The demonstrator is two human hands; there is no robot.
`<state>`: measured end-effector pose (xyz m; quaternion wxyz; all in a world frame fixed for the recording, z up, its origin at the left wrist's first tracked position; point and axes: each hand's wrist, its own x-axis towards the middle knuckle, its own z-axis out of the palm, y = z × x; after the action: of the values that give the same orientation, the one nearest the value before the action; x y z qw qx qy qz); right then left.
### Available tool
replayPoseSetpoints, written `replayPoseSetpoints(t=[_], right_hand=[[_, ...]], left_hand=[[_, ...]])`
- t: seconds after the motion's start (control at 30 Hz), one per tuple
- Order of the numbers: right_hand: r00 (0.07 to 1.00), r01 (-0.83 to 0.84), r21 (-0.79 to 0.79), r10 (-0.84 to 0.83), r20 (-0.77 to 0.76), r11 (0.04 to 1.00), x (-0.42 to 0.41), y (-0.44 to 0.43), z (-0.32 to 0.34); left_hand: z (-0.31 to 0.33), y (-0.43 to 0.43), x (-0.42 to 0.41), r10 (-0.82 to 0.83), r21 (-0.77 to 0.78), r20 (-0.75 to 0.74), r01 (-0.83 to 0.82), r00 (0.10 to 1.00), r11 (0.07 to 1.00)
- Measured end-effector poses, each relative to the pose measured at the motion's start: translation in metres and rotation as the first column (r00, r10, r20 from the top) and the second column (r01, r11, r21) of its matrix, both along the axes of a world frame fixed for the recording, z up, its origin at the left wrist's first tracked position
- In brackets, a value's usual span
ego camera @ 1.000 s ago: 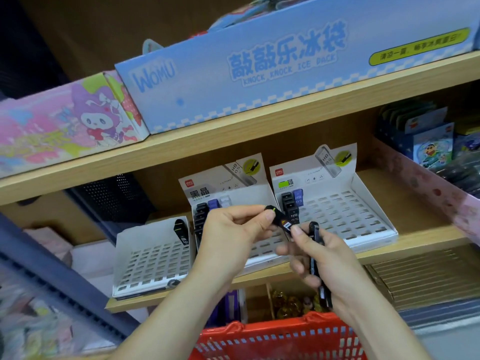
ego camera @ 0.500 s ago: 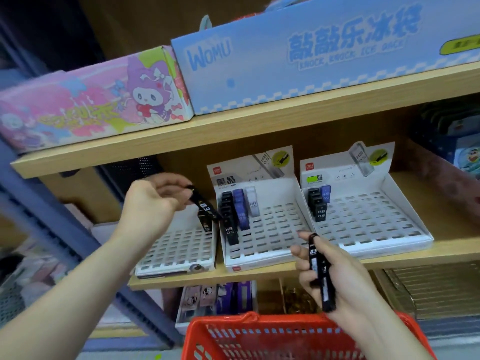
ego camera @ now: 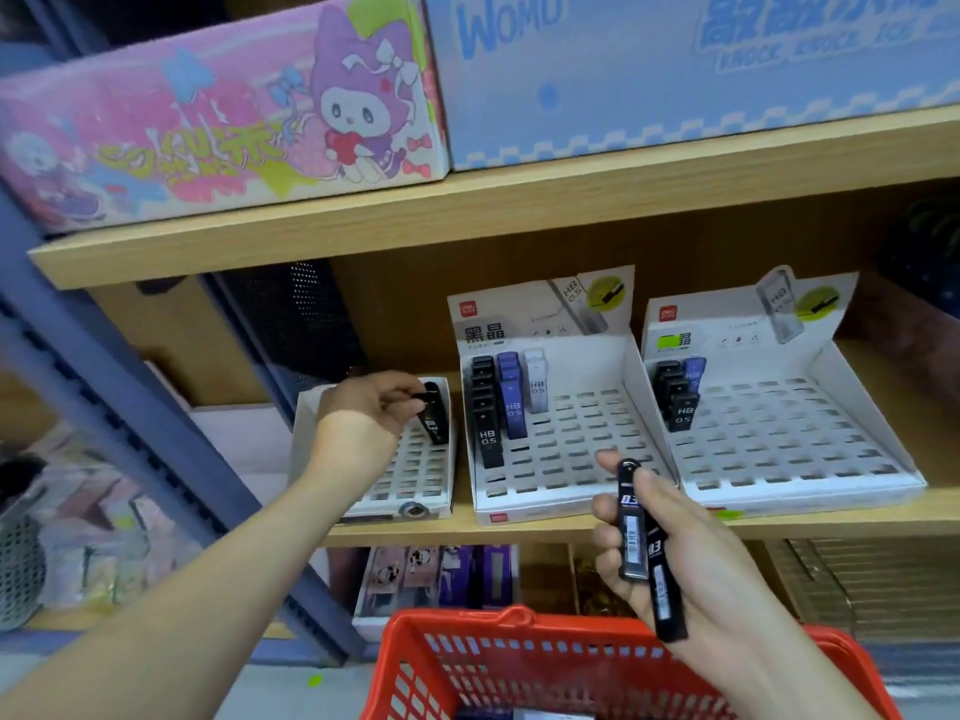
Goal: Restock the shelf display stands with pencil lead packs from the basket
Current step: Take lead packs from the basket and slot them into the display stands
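Observation:
Three white slotted display stands sit on the middle shelf: left stand [ego camera: 415, 472], middle stand [ego camera: 571, 459], right stand [ego camera: 779, 449]. My left hand [ego camera: 363, 423] pinches a black lead pack [ego camera: 434, 413] over the back right corner of the left stand. My right hand [ego camera: 670, 553] grips two black lead packs [ego camera: 636, 527] in front of the middle stand. The middle stand holds rows of black, blue and white packs [ego camera: 506, 402] at its back left. Black and blue packs [ego camera: 678, 392] stand in the right stand. The red basket [ego camera: 467, 652] hangs below my hands.
A pink cartoon box [ego camera: 218, 106] and a blue box [ego camera: 675, 59] rest on the upper shelf [ego camera: 519, 200]. A blue metal upright [ego camera: 156, 433] slants at the left. Boxed goods [ego camera: 441, 574] fill the shelf below. A grey mesh bin [ego camera: 18, 569] stands at far left.
My left hand carried one black pack from my right hand leftward and lowered it to the left stand's back corner. The right hand stayed put with its packs.

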<state>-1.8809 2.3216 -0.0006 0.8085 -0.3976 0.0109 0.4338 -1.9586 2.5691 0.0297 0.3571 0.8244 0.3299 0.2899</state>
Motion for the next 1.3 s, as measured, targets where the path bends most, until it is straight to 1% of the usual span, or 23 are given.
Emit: replayPoseSetpoints(t=[0.13, 0.23, 0.3, 0.47, 0.53, 0.63, 0.7, 0.77, 0.8, 0.83, 0.87, 0.9, 0.93, 0.97, 1.0, 1.03, 1.07, 1.1, 1.2, 1.3], right_hand=[[0.999, -0.040, -0.010, 0.040, -0.010, 0.999, -0.002, 0.002, 0.000], [0.996, -0.089, 0.010, 0.089, -0.011, 0.996, -0.004, 0.003, 0.000], [0.991, -0.135, 0.020, 0.135, 0.001, 0.991, -0.006, 0.004, 0.000], [0.984, -0.176, -0.009, 0.176, 0.025, 0.984, -0.007, 0.006, -0.001], [0.982, -0.185, -0.003, 0.185, 0.042, 0.983, -0.008, 0.007, 0.000], [0.977, -0.198, 0.003, 0.197, 0.079, 0.980, -0.010, 0.008, 0.004], [0.970, -0.201, -0.024, 0.202, 0.133, 0.979, -0.013, 0.009, 0.006], [0.960, -0.165, -0.087, 0.180, 0.215, 0.982, -0.014, 0.011, 0.008], [0.950, -0.137, -0.127, 0.167, 0.264, 0.982, -0.015, 0.011, 0.010], [0.934, -0.111, -0.167, 0.160, 0.318, 0.980, -0.016, 0.011, 0.012], [0.916, -0.088, -0.198, 0.158, 0.369, 0.976, -0.018, 0.012, 0.014], [0.898, -0.067, -0.221, 0.155, 0.412, 0.973, -0.020, 0.012, 0.017], [0.883, -0.042, -0.234, 0.145, 0.445, 0.971, -0.021, 0.013, 0.020], [0.871, -0.013, -0.241, 0.130, 0.474, 0.970, -0.023, 0.014, 0.021], [0.859, 0.015, -0.243, 0.112, 0.500, 0.970, -0.024, 0.015, 0.023], [0.845, 0.043, -0.239, 0.092, 0.527, 0.970, -0.025, 0.016, 0.024], [0.829, 0.070, -0.234, 0.074, 0.554, 0.970, -0.026, 0.017, 0.025], [0.811, 0.095, -0.233, 0.061, 0.581, 0.968, -0.026, 0.017, 0.026], [0.757, 0.155, -0.244, 0.044, 0.652, 0.957, -0.027, 0.019, 0.026], [0.741, 0.186, -0.242, 0.025, 0.671, 0.952, -0.031, 0.020, 0.026]], left_hand=[[-0.001, 0.004, -0.003, -0.004, 0.070, -0.063, 0.008, 0.998, 0.998], [-0.004, 0.006, -0.003, -0.020, 0.075, -0.105, 0.028, 0.994, 0.997], [-0.006, 0.004, 0.000, -0.020, 0.088, -0.107, 0.030, 0.994, 0.996], [-0.008, 0.003, 0.009, 0.045, 0.029, -0.095, -0.043, 0.994, 0.999], [-0.009, 0.000, 0.010, 0.055, -0.029, -0.069, -0.057, 0.996, 0.998], [-0.012, -0.003, 0.009, 0.051, -0.037, -0.070, -0.053, 0.996, 0.998], [-0.011, -0.004, 0.006, 0.058, -0.002, -0.074, -0.059, 0.996, 0.998], [-0.005, -0.010, 0.003, 0.073, 0.109, -0.065, -0.066, 0.995, 0.992], [0.001, -0.015, 0.003, 0.064, 0.136, -0.053, -0.056, 0.997, 0.989], [0.010, -0.021, 0.003, 0.026, 0.083, -0.028, -0.024, 0.999, 0.996], [0.022, -0.030, 0.005, -0.038, -0.061, -0.003, 0.038, 0.999, 0.997], [0.033, -0.039, 0.006, -0.129, -0.253, 0.017, 0.129, 0.991, 0.959], [0.044, -0.048, 0.006, -0.244, -0.428, 0.028, 0.232, 0.969, 0.873], [0.053, -0.056, 0.006, -0.363, -0.533, 0.015, 0.314, 0.932, 0.785], [0.058, -0.062, 0.005, -0.462, -0.582, -0.012, 0.370, 0.887, 0.724], [0.061, -0.067, 0.005, -0.536, -0.599, -0.032, 0.413, 0.844, 0.686], [0.061, -0.071, 0.004, -0.584, -0.597, -0.045, 0.447, 0.811, 0.666], [0.061, -0.073, 0.003, -0.604, -0.588, -0.046, 0.467, 0.796, 0.660], [0.060, -0.075, 0.001, -0.566, -0.595, 0.015, 0.462, 0.824, 0.657], [0.059, -0.073, -0.002, -0.541, -0.610, 0.043, 0.451, 0.840, 0.652]])
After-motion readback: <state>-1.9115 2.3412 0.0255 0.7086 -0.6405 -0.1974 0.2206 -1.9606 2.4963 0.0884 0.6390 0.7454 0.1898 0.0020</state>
